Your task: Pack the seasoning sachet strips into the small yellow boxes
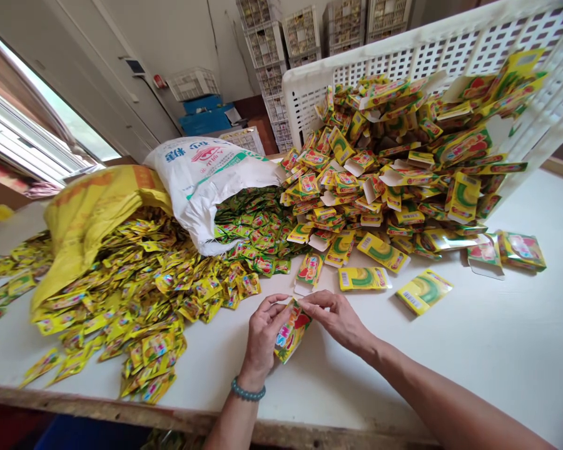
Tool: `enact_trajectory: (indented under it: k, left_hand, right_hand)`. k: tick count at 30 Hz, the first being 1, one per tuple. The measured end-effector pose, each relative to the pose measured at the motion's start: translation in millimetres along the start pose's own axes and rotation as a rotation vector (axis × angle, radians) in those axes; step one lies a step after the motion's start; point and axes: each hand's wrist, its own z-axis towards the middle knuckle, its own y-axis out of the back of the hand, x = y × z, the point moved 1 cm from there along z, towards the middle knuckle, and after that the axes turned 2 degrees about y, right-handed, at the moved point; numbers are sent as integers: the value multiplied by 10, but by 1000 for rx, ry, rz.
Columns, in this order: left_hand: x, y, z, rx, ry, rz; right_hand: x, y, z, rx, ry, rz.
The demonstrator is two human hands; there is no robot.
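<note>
My left hand [261, 337] and my right hand [338, 317] together hold one small yellow-green printed carton [289, 332] just above the white table [473, 350], near its front edge. My left hand, with a green bead bracelet on its wrist, grips the carton's side. The fingers of my right hand pinch its top end. Flat cartons of the same kind [363, 278] lie just beyond my hands. A big heap of them [403, 162] spills from a tipped white plastic crate [535, 81].
A yellow sack [98, 206] and a white sack [201, 175] lie open at the left, spilling small yellow sachets [136, 294] and green sachets [248, 225]. Stacked crates [304, 31] stand against the far wall. A window is at the left.
</note>
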Motion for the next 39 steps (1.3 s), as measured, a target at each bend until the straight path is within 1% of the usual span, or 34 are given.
enact_trajectory:
  k: [3,6,8,11,13,17,20,24,28,31,33,34,35,37,39]
  left_hand:
    - [21,-2,2,-10,11,-10]
    - [11,-20,-7,-8,33,-30]
    - [-2,-27,-11,-6,30,-35]
    - [-4,-16,-11,-10,0,-6]
    - [9,-3,-12,-30,-24,25]
    - [34,11,-12,-63,-50,40]
    - [22,0,-10,-59,-47,-1]
    - [-5,-29,-25,-83,-47,-52]
    - [23,-80,-34,-82,-42,-84]
    - [-36,-70,-44,-96,-69,-6]
    - [-189,34,-130,-98,-82,154]
    - [-298,135,-218,-88,-84,267]
    - [-421,274,-339,-77,-76,395]
    - [-670,664,-665,-74,-46,678]
    - [-879,1156,-1039,-177,19,941]
  right_hand:
    - [-62,-50,22,-42,-130,180]
    - [-51,-58,43,-88,-219,372]
    - [-14,-39,46,-117,-255,403]
    - [26,-12,29,-122,-279,353]
    - [29,-14,8,-102,-255,308]
    - [12,-73,-48,-72,-150,258]
    - [10,-154,-99,-84,-70,232]
    - [7,-244,-165,-114,30,72]
    - [-29,-232,-176,-128,65,-31]
    - [-43,-191,-150,-94,47,-98]
    - [-41,-174,-146,-67,41,-139]
    - [-41,-168,-150,-62,36,-157]
    - [-46,-164,-156,-63,26,-175]
    - [-70,-156,-164,-74,-11,-200]
    - [-111,-149,-157,-76,-51,-220]
